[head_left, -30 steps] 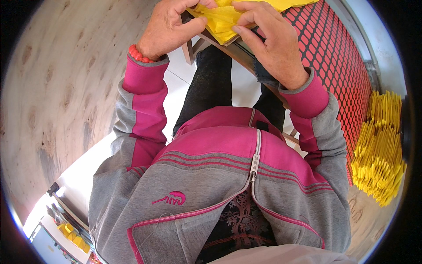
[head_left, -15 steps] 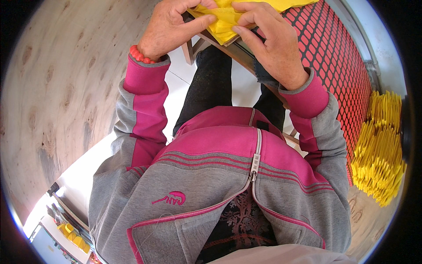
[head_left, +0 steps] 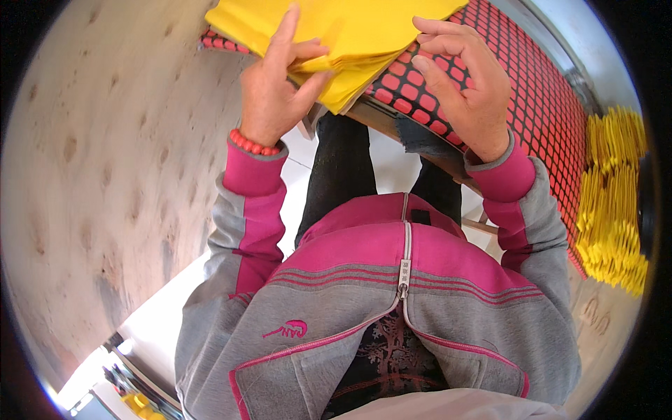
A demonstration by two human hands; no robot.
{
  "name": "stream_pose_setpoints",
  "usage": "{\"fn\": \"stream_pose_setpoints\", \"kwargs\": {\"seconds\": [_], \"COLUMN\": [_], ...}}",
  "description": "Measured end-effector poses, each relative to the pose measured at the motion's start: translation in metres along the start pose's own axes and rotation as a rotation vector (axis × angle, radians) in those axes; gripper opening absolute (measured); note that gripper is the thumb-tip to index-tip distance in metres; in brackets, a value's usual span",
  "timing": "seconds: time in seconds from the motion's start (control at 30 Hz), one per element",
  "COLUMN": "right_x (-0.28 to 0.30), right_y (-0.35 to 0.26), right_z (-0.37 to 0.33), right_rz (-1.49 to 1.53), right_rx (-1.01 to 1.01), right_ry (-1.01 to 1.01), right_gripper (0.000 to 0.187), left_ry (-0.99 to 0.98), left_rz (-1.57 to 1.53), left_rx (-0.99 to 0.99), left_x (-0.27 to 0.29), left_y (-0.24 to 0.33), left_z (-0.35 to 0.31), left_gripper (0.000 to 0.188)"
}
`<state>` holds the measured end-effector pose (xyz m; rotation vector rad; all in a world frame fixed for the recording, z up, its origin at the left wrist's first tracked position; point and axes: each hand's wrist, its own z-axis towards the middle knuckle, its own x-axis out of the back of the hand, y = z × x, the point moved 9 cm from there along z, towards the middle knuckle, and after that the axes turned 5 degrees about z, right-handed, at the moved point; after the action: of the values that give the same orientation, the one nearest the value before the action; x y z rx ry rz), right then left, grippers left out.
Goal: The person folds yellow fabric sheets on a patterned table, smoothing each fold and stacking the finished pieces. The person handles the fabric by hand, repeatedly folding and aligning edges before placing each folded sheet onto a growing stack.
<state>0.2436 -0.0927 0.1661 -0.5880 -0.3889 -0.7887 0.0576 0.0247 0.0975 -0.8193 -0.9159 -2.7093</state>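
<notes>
A yellow sheet of cloth-like material [head_left: 350, 31] lies spread at the top of the view, with a folded, layered corner hanging over the near edge of the table. My left hand [head_left: 276, 87], a red bead bracelet at its wrist, is at the left side of that corner. Its index finger points up and the thumb stands apart from the other fingers, on either side of a fold. To the right, my right hand [head_left: 465, 73] hovers above the patterned cover with fingers and thumb spread. Those fingertips are close to the sheet's right edge, and nothing shows between them.
Beneath the sheet is a red-and-black patterned table cover [head_left: 532, 105]. Stacked yellow folded pieces [head_left: 612, 203] stand at the far right. A pale wooden board [head_left: 119, 161] fills the left side. Dark fabric [head_left: 423, 134] hangs below the table edge.
Both hands have come off the folded corner they were pinching together and moved apart. More of the yellow sheet now shows, lying flatter. The view has shifted slightly.
</notes>
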Motion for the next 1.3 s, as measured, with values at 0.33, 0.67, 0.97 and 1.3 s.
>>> {"fn": "stream_pose_setpoints", "kwargs": {"seconds": [0.33,0.67,0.97,1.3], "right_x": [0.029,0.011,-0.049,-0.047], "right_y": [0.028,0.05,0.11,0.181], "right_z": [-0.032,-0.047,-0.015,0.001], "right_rz": [0.128,0.594,1.298,1.332], "right_rx": [-0.112,-0.506,-1.173,-1.199], "right_ry": [-0.114,-0.247,-0.046,0.323], "right_gripper": [0.014,0.016,0.08,0.037], "left_ry": [-0.188,-0.264,-0.313,-0.273], "left_rz": [0.321,-0.062,-0.203,0.334], "left_rx": [-0.353,0.026,0.248,-0.409], "left_x": [-0.01,0.013,0.031,0.019], "left_y": [0.032,-0.018,-0.022,0.085], "left_z": [0.015,0.058,0.089,0.092], "left_gripper": [0.045,0.022,0.022,0.03]}}
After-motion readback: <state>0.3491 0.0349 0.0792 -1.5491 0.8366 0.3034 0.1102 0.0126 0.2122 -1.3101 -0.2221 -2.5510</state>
